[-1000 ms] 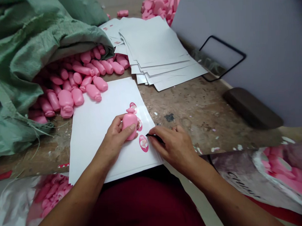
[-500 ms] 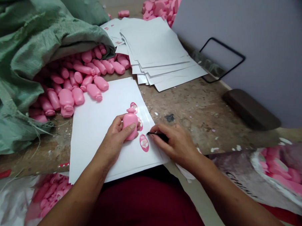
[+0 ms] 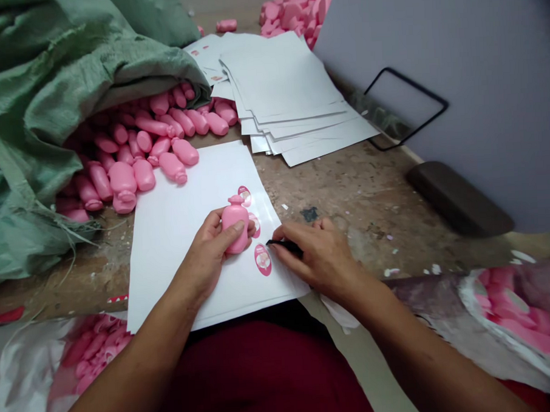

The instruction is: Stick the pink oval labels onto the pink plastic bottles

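My left hand [image 3: 208, 248] is wrapped round a small pink bottle [image 3: 234, 227], its neck pointing away from me. Beneath it lies a white sticker sheet [image 3: 176, 234] with a few oval pink labels along its right side. The nearest label [image 3: 263, 260] is fully in sight; another, just beyond, is partly covered by my left fingertips. My right hand [image 3: 320, 252] pinches a slim black tool [image 3: 286, 248], perhaps tweezers or a blade. Its tip is close to the upper right edge of the nearest label; I cannot tell whether it touches.
A green sack [image 3: 91, 74] on the left spills many pink bottles [image 3: 123, 182] onto the worktable [image 3: 338, 197]. Stacked white sheets [image 3: 283, 78] lie farther back. To the right are a dark brown block [image 3: 459, 198] and a black wire frame [image 3: 444, 106]. Bags with pink bottles [image 3: 530, 322] stand below the edge.
The pink bottle in my left hand has shifted very slightly left. My right hand and the black tool have moved barely, staying beside the nearest label.
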The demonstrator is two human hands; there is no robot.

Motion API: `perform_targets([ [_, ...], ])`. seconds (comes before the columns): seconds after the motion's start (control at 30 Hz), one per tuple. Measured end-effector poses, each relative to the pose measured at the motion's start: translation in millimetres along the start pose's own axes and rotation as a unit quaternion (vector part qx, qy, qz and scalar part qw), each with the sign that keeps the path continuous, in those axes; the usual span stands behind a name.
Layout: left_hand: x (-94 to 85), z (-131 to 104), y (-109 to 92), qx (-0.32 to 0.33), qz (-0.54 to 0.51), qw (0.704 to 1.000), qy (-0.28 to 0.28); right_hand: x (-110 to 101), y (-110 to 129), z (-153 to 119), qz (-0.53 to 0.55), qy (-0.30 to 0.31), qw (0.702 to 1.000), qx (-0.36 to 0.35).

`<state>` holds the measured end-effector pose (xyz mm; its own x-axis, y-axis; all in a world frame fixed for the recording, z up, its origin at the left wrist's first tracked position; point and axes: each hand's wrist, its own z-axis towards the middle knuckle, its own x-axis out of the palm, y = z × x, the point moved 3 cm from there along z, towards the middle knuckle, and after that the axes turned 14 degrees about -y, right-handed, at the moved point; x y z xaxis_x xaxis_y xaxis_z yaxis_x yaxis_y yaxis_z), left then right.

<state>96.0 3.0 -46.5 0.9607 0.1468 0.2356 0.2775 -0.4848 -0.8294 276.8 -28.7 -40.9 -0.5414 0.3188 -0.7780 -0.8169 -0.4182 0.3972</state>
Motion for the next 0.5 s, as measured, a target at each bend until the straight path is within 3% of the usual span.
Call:
perform_targets([
  [0.2, 0.4, -2, 0, 0.009, 0.011, 1.0, 0.003, 10, 5, -1, -0.023, 0.033, 0.999, 0.014],
  [0.33, 0.9, -3, 0, 0.015, 0.01, 1.0, 0.003, 11, 4, 4, 0.016, 0.049, 0.993, 0.108],
  [0.4, 0.8, -2, 0, 0.021, 0.009, 1.0, 0.005, 6, 2, 5, 0.12, 0.053, 0.972, 0.195],
  [0.5, -0.2, -1, 2, 0.032, 0.021, 0.999, 0.005, -6, 2, 7, 0.291, 0.028, 0.902, 0.319],
])
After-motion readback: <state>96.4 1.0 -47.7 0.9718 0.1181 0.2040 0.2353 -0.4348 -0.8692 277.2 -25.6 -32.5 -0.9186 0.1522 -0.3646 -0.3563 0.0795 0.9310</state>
